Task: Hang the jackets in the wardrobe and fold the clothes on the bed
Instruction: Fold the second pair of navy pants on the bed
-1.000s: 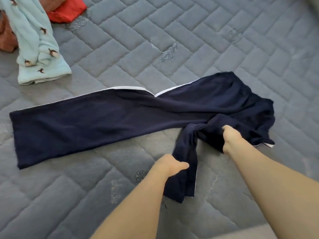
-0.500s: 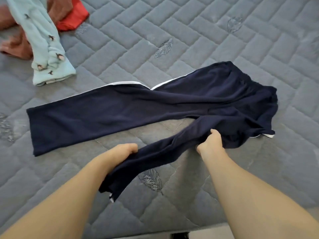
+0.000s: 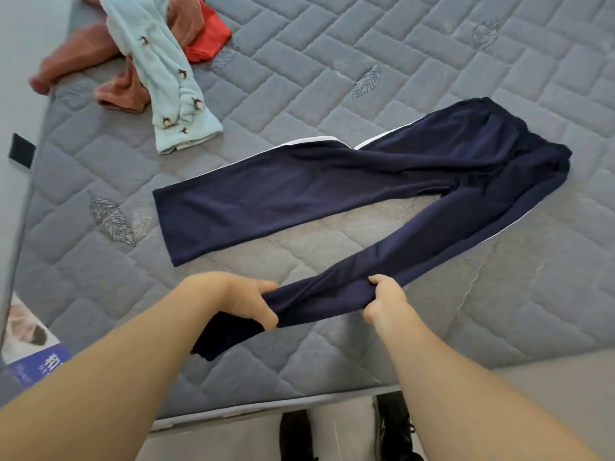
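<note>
Hands, left (image 3: 248, 299) and right (image 3: 382, 299), grip soft navy trousers (image 3: 332, 184) leg over quilted mattress (image 3: 466, 44).

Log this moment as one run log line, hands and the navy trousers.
left hand grips near trouser leg | right hand grips same leg | navy trousers far leg flat on mattress | fold not yet done

Grey quilted mattress (image 3: 432, 44); pale floor (image 3: 339, 437); grey wall (image 3: 20, 61).

Trousers (image 3: 332, 184): navy, white side stripe. Mattress (image 3: 499, 78): grey, quilted brick pattern w/ leaf motifs. Garment (image 3: 159, 74): pale mint, small brown figures. Cloth (image 3: 66, 64): rust-brown. Cloth (image 3: 208, 39): red-orange. Shoes (image 3: 392, 424): black.
</note>
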### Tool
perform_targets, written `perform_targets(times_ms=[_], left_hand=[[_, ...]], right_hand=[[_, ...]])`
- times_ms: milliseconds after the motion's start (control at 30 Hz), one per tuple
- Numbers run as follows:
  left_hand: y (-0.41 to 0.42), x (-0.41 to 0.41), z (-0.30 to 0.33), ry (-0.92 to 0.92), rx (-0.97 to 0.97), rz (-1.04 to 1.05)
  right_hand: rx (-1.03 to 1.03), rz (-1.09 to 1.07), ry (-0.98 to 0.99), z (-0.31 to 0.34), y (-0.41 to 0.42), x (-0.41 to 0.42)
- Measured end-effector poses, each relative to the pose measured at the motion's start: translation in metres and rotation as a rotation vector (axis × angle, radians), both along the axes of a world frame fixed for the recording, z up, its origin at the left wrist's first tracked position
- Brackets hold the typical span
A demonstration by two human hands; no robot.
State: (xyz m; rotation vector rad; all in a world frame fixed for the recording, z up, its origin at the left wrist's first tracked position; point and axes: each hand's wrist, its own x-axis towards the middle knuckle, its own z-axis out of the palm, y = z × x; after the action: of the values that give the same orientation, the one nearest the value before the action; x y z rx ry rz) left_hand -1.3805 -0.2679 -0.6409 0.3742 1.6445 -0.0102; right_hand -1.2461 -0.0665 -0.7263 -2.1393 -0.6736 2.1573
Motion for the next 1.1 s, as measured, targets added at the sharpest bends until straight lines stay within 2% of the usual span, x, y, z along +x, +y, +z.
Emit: perform_targets(times_ms=[67,233,400,467,500,567,733,833,933,1033,1100], left_hand=[[-0.011,0.009,-0.009,0.111,0.036,0.009],[-0.045,0.0,-0.028,0.368,0.086,0.277],[-0.102,-0.022,-0.052,0.673,-0.205,0.283],[-0.109,-0.016,-0.055,0.734,-0.358,0.196],[-0.106,-0.01,-0.058,0.772,-0.397,0.156],[-0.087,0.004,-0.064,0.825,-0.353,0.085],[0.007,0.026,-0.062,0.85,-0.032,-0.087],[0.078,0.026,-0.058,0.737,0.148,-0.065],[0.153,0.023,-0.052,0.622,0.246,-0.011],[0.23,0.025,-0.053,0.526,0.337,0.135],[0.282,0.021,-0.066,0.417,0.383,0.423]], right_hand=[[-0.018,0.02,-0.017,-0.002,-0.02,0.007],[-0.063,0.045,-0.005,-0.003,-0.059,0.017],[-0.136,0.118,-0.053,-0.008,-0.089,0.014],[-0.166,0.141,-0.083,-0.005,-0.093,0.013],[-0.18,0.153,-0.089,-0.004,-0.093,0.013],[-0.187,0.18,-0.107,0.0,-0.085,0.014],[-0.028,0.162,-0.179,0.012,-0.012,0.019],[0.046,0.131,-0.175,0.014,0.058,0.023],[0.109,0.071,-0.137,0.017,0.135,0.025],[0.186,0.021,-0.11,0.013,0.215,0.019],[0.225,-0.03,-0.079,0.003,0.27,0.01]])
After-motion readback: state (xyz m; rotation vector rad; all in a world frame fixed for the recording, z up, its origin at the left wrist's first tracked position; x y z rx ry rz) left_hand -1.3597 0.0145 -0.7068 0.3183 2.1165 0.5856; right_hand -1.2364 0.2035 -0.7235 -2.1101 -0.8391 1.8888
